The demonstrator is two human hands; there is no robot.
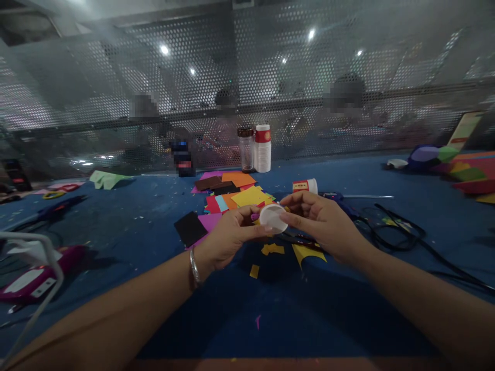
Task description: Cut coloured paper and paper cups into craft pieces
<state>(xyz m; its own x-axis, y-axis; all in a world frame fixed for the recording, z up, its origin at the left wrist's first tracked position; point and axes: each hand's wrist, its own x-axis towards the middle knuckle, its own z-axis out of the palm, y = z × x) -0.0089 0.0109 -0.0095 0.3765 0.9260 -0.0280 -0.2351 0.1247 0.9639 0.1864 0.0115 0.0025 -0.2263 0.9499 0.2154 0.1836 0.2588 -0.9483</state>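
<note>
White paper cup (274, 219) pinched between two hands, centre of the frame

Left hand (234, 229) and right hand (319, 221) angle inward from the lower corners, thumbs and fingers clamped on it.

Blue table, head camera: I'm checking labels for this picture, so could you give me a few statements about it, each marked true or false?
1. The left hand and the right hand both hold the round white piece. True.
2. The silver bracelet is on the right wrist. False: the silver bracelet is on the left wrist.
3. The stack of paper cups stands just right of the clear bottle. True.
4. The lone red-and-white cup beyond the right hand stands upright. False: the lone red-and-white cup lies on its side.
5. A black square sheet lies left of the yellow sheet. True.
</note>
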